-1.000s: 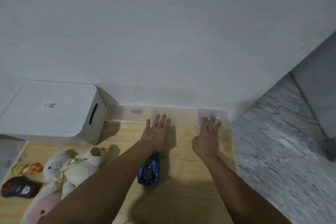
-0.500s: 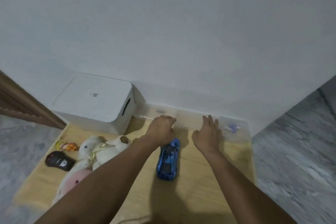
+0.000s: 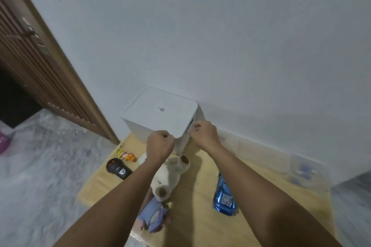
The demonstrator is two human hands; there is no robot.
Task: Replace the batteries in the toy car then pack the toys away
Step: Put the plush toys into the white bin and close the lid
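The blue toy car lies on the wooden board, just under and right of my right forearm. A white lidded storage box stands at the board's far left corner against the wall. My left hand hovers in front of the box's near corner, curled into a fist with nothing visible in it. My right hand is curled too, its knuckles beside the box's slotted right side; I cannot tell whether it touches the box. A black remote control lies at the board's left edge.
A cream plush and a purple plush lie under my left forearm. A small orange figure sits by the remote. A clear tray with small blue items runs along the wall. A brown door stands left, above grey marble floor.
Both hands left the clear tray by the wall, moved left to the white box and curled into fists. The view swung left, so the car now sits to the right.
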